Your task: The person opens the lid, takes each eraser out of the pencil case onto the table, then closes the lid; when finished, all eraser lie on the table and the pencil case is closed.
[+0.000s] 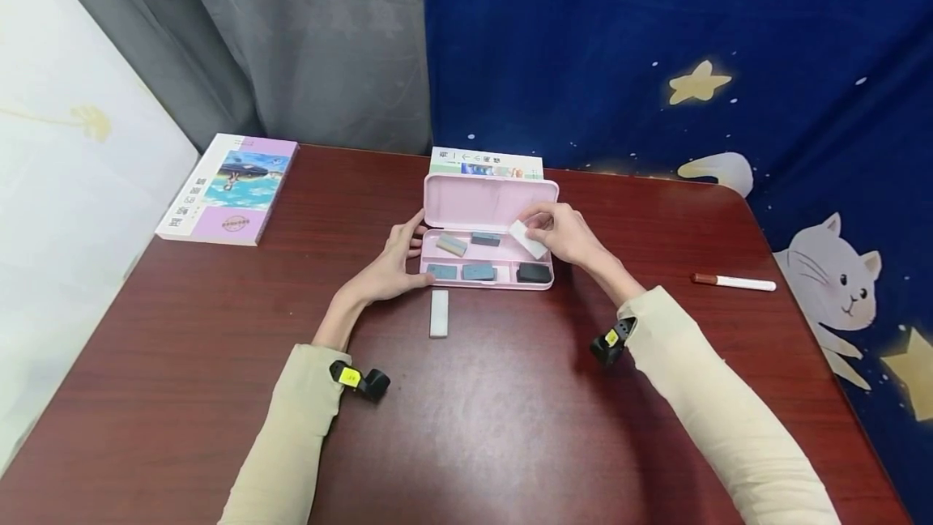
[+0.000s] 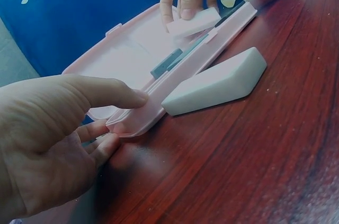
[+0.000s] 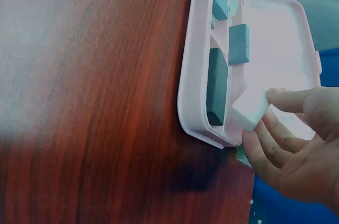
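Thumb and fingers of the right hand (image 1: 564,235) pinch a white block (image 1: 526,239), closed to its thickness, slantwise over the back right of the open pink case (image 1: 466,202); levelling it, I'd judge, helps, fingertips clear of the dark block (image 1: 534,272) in front. Left hand (image 1: 389,270) grips the case's left end, thumb frontward: best kept light. Another white block (image 1: 439,314) lies out front on the table (image 1: 496,428).
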`<state>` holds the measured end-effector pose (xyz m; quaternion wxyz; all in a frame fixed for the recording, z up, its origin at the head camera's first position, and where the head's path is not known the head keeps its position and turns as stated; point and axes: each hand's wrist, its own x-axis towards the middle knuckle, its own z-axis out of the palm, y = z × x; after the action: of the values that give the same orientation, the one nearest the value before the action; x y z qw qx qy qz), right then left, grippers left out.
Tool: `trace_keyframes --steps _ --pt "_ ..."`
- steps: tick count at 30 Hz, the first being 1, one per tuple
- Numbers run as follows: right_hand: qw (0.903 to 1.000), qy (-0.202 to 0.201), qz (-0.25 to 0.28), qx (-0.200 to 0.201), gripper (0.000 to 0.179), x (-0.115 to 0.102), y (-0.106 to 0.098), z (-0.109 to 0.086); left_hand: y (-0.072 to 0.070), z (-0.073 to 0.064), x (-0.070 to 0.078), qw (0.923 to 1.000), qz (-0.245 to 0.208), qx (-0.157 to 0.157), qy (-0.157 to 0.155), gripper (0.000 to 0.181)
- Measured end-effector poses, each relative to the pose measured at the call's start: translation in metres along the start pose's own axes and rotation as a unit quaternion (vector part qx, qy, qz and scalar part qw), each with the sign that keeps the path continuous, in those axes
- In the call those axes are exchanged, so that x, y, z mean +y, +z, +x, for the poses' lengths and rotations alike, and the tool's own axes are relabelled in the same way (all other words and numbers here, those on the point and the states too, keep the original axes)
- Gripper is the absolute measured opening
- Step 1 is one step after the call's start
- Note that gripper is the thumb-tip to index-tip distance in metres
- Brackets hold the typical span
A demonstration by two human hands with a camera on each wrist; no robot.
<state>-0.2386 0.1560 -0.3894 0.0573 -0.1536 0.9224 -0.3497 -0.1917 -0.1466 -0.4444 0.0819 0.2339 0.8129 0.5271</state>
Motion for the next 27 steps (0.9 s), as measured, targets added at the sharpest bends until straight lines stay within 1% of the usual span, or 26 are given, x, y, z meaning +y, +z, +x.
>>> trace_keyframes --steps 2,5,9,12,16,22,27 --pt "0.9999 0.008 0.008 0.004 0.022 0.001 0.0 -0.002 0.0 0.0 0.0 1.0 0.001 0.0 0.001 0.104" --pt "0.999 0.024 0.033 0.014 0.025 0.001 0.0 -0.005 -0.002 -0.003 0.017 1.0 -0.001 -0.007 -0.001 0.101" --pt "0.995 0.042 0.085 0.031 0.031 0.002 0.0 -0.007 -0.005 -0.008 0.04 0.9998 -0.007 -0.016 -0.008 0.097" --pt "0.9924 0.043 0.108 0.039 0.034 0.004 0.001 -0.01 -0.005 -0.01 0.04 0.9998 -0.007 -0.015 -0.006 0.097" --pt "0.9877 0.05 0.144 0.036 0.035 0.006 0.002 -0.014 -0.006 -0.009 0.04 0.9999 -0.007 -0.015 -0.005 0.096" --pt "0.9729 0.078 0.216 0.025 0.036 0.007 0.003 -0.021 -0.005 -0.008 0.041 0.9998 -0.007 -0.018 -0.002 0.096" --pt "0.9626 0.094 0.253 0.015 0.04 0.004 0.007 -0.027 -0.005 -0.008 0.04 0.9998 -0.005 -0.017 -0.009 0.097"
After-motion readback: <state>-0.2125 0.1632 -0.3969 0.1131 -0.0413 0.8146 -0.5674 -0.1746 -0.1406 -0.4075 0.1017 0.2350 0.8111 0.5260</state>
